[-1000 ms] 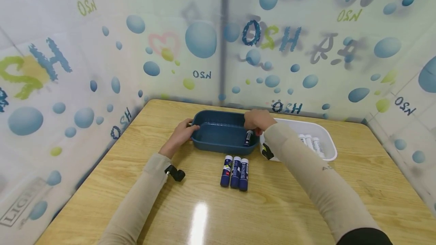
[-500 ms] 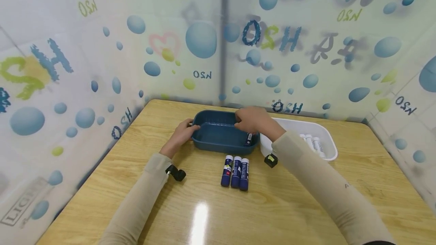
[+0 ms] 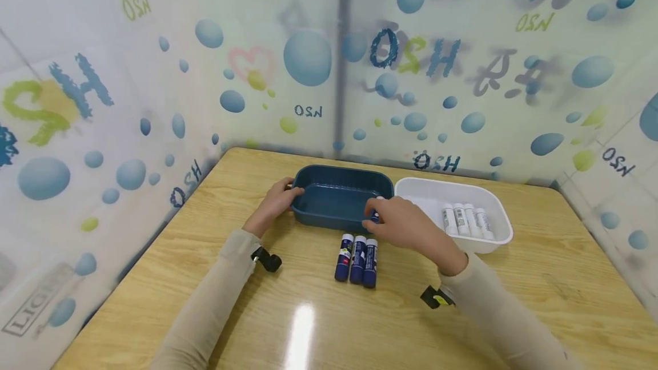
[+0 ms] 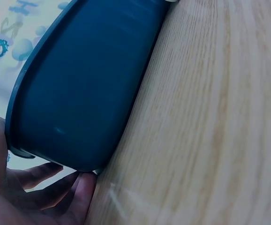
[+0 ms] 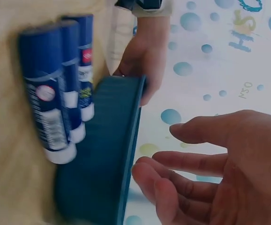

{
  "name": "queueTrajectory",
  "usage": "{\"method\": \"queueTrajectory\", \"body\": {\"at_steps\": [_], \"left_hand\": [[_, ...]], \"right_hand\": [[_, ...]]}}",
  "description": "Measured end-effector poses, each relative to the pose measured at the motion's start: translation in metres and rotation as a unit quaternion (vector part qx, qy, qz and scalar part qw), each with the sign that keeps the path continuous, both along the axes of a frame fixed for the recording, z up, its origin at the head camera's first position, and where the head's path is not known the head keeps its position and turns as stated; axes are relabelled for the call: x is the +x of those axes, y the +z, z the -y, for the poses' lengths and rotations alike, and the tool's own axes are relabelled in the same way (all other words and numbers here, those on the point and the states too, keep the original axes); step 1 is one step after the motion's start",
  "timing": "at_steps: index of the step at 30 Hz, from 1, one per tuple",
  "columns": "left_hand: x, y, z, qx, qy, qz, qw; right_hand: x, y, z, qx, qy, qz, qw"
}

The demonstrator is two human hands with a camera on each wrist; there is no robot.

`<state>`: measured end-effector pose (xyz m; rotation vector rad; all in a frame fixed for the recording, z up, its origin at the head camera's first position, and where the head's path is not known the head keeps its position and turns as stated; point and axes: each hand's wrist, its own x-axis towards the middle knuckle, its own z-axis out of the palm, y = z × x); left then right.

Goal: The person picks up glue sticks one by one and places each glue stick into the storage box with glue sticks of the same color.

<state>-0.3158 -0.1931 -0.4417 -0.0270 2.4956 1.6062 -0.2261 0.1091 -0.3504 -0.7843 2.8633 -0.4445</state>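
My left hand (image 3: 276, 201) grips the left end of a dark blue tray (image 3: 329, 223), thumb over the rim and fingers against the outside, as the left wrist view also shows. Over the tray's right front corner hovers my right hand (image 3: 403, 224); its fingers are spread and loosely bent with nothing between them in the right wrist view. A blue glue stick (image 3: 376, 217) lies in the tray's right end, partly hidden behind that hand. Three blue glue sticks with white ends, the middle one (image 3: 358, 260) among them, lie side by side on the table before the tray.
A white tray (image 3: 506, 234) stands right of the blue one and holds several white glue sticks (image 3: 472, 220) in a row. Both trays are near the back of the wooden table (image 3: 247, 324), close to a patterned curtain (image 3: 319, 130).
My right hand has moved out of the blue tray, toward me and to the right, uncovering more of the white tray. The left hand keeps its grip on the blue tray's end.
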Motion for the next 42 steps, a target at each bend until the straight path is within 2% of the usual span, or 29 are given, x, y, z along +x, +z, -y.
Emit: {"method": "queueTrajectory", "body": {"at_steps": [7,14,23,35,42], "left_hand": [[-0.001,0.001,0.0,-0.01,0.003,-0.006,0.9999],[0.0,0.001,-0.002,-0.009,0.004,-0.006,0.9999],[0.0,0.001,-0.003,-0.007,0.003,-0.005,1.0],[0.002,-0.001,-0.001,-0.004,0.004,-0.005,1.0],[0.001,-0.001,-0.001,0.0,0.0,-0.008,1.0]], "right_hand": [[0.015,-0.025,-0.011,-0.03,-0.029,0.039,0.9983],[0.016,-0.041,-0.013,-0.039,-0.045,0.06,0.9964],[0.016,-0.046,-0.014,-0.027,-0.046,0.06,0.9968],[0.016,-0.061,-0.01,-0.014,-0.032,0.061,0.9975],[0.015,-0.063,-0.01,-0.016,-0.043,0.08,0.9957]]}}
